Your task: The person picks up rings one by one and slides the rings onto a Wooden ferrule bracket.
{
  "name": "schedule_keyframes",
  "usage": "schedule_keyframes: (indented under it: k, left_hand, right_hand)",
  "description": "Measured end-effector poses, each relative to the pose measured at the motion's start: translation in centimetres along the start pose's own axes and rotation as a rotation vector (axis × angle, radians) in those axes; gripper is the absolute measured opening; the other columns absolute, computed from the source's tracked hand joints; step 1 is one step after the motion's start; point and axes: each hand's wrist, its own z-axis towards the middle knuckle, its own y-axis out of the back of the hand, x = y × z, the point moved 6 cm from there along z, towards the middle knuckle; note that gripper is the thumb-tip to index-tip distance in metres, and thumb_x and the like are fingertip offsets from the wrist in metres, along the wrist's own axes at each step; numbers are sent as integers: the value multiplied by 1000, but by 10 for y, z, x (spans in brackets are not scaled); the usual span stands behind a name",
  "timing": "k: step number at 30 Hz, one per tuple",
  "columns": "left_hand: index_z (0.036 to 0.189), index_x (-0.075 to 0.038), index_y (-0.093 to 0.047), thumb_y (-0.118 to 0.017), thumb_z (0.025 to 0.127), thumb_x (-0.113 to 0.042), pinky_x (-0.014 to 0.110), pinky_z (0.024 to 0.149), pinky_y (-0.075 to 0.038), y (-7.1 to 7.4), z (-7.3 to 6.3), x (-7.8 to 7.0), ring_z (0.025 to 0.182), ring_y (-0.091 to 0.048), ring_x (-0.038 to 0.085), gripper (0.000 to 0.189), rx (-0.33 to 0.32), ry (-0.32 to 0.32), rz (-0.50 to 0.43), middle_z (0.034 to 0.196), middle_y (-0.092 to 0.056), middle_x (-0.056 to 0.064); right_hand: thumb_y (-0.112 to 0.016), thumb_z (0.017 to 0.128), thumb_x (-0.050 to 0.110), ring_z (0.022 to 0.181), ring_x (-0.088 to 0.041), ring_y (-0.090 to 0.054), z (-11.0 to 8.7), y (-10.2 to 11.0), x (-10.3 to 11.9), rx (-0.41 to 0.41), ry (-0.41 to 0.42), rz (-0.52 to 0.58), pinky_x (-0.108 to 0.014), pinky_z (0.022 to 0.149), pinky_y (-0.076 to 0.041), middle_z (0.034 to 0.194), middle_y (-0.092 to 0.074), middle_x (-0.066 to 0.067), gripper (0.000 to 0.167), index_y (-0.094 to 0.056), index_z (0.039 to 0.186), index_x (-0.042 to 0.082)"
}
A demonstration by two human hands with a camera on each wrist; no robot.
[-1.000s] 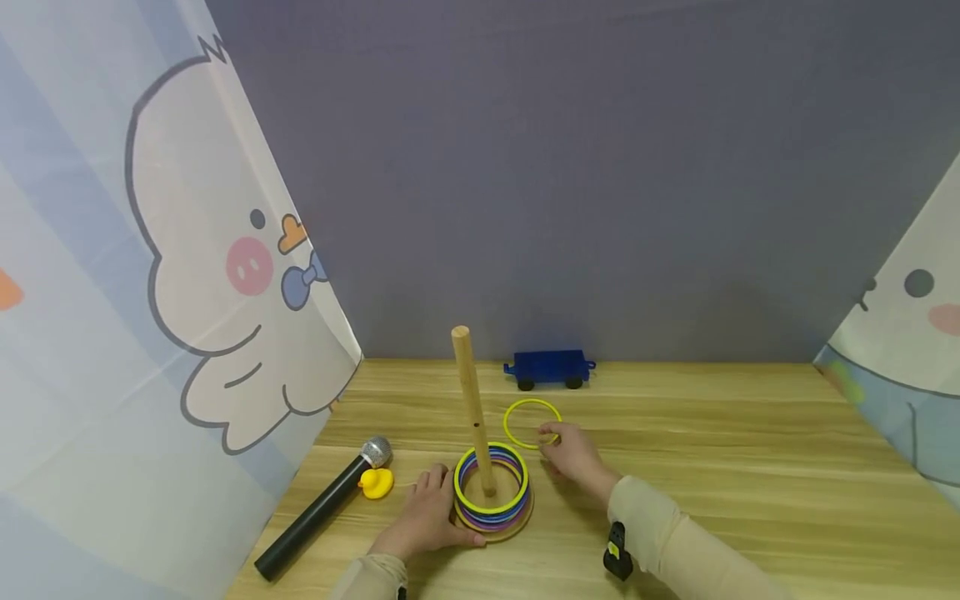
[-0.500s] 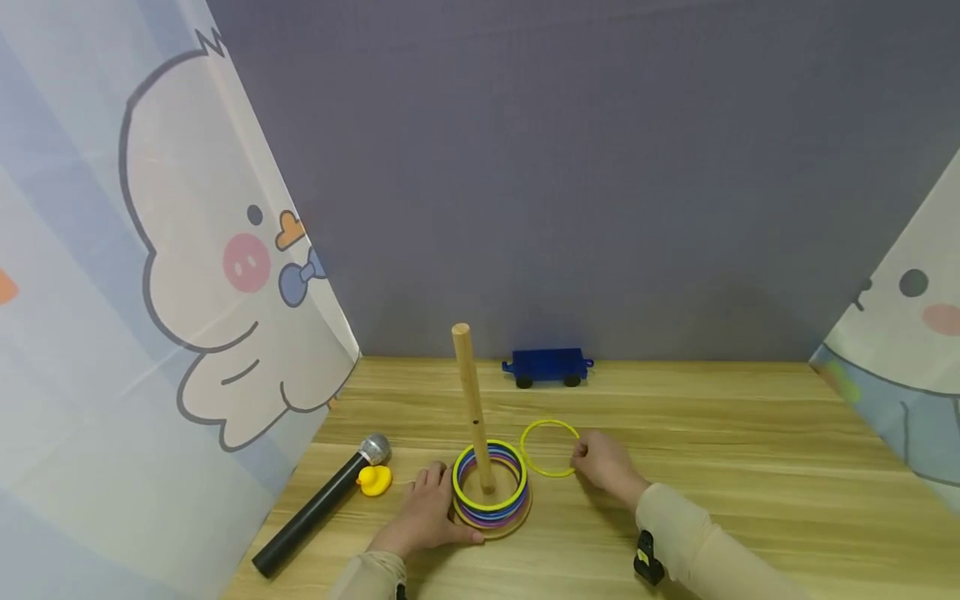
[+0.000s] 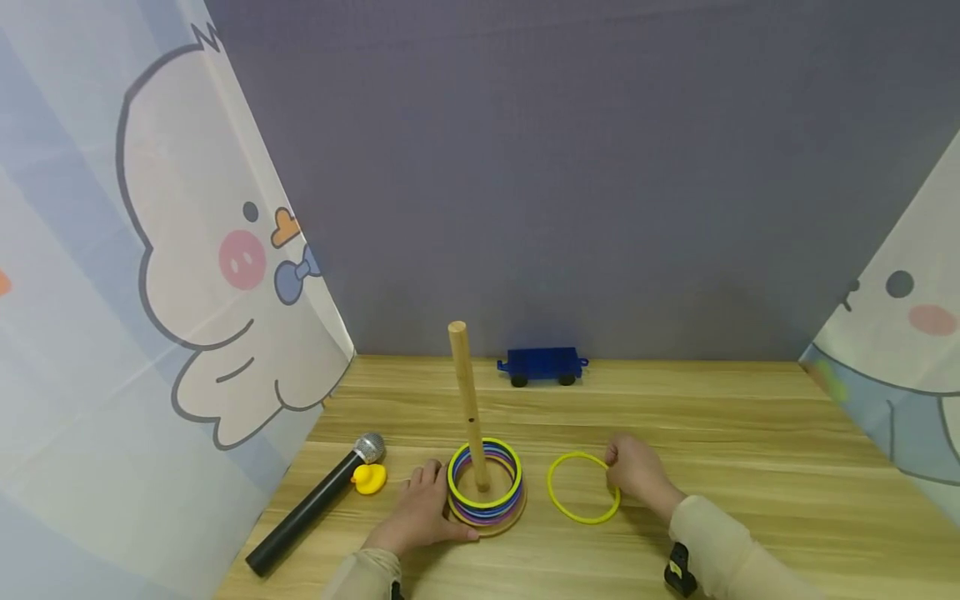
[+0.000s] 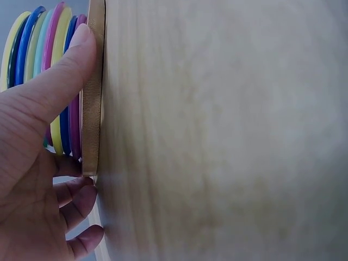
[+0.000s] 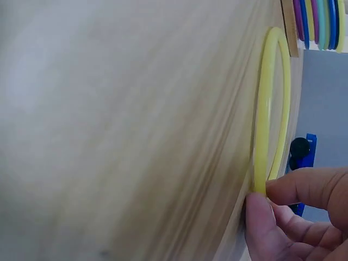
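A wooden ring-toss stand with a tall peg (image 3: 467,392) stands upright on the table, several coloured rings (image 3: 486,508) stacked around the peg, a yellow one on top. My left hand (image 3: 422,510) holds the stand's round base (image 4: 93,98) from the left, thumb along its near edge and fingers curled round the far side. To the right of the stand, my right hand (image 3: 637,473) pinches a single yellow ring (image 3: 552,498) by its right side between thumb and fingers. That ring lies nearly flat, close over the tabletop, as the right wrist view also shows.
A black microphone (image 3: 315,504) lies at the left, and a yellow rubber duck (image 3: 369,479) sits beside its silver head. Near the back edge is a blue toy wagon (image 3: 542,364). Grey cloth (image 3: 570,183) rises behind the wooden table (image 3: 720,433), with printed curtains at both sides.
My right hand has moved right and toward me with the pinched yellow ring, away from the stand. The left hand keeps its hold on the base.
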Motion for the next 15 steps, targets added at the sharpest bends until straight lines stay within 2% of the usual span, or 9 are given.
schedule_keyframes:
  k: [2, 7, 11, 15]
  left_hand:
    - [139, 7, -41, -81, 61, -67, 56, 93, -33, -1, 0, 1, 110, -40, 36, 115, 3, 2, 3, 121, -42, 16]
    - [139, 7, -40, -80, 61, -68, 58, 93, -33, -1, 1, 1, 113, -40, 38, 116, 4, 1, 9, 123, -42, 18]
    - [139, 7, -40, -80, 61, -68, 57, 93, -33, -1, 0, 1, 113, -40, 38, 116, 1, 2, 12, 123, -42, 18]
    - [138, 8, -41, -82, 60, -66, 56, 92, -33, -1, 0, -1, 110, -41, 36, 115, -5, -5, 18, 120, -42, 16]
  right_hand:
    - [-66, 67, -11, 64, -19, -47, -2, 0, -4, 7, -3, 19, -31, 56, -42, 73, -55, -3, 21, -59, 79, 5]
    - [-65, 71, -10, 57, -18, -53, -11, -3, -12, 45, -66, 169, -31, 50, -49, 73, -58, -4, 19, -64, 84, 2]
    - [-68, 77, -8, 57, -19, -56, -20, -6, -12, 106, -126, 294, -32, 49, -51, 74, -59, -7, 18, -66, 93, 1]
    - [-69, 79, -7, 55, -19, -57, -30, -6, -9, 178, -140, 428, -33, 49, -52, 73, -60, -11, 21, -66, 100, -2]
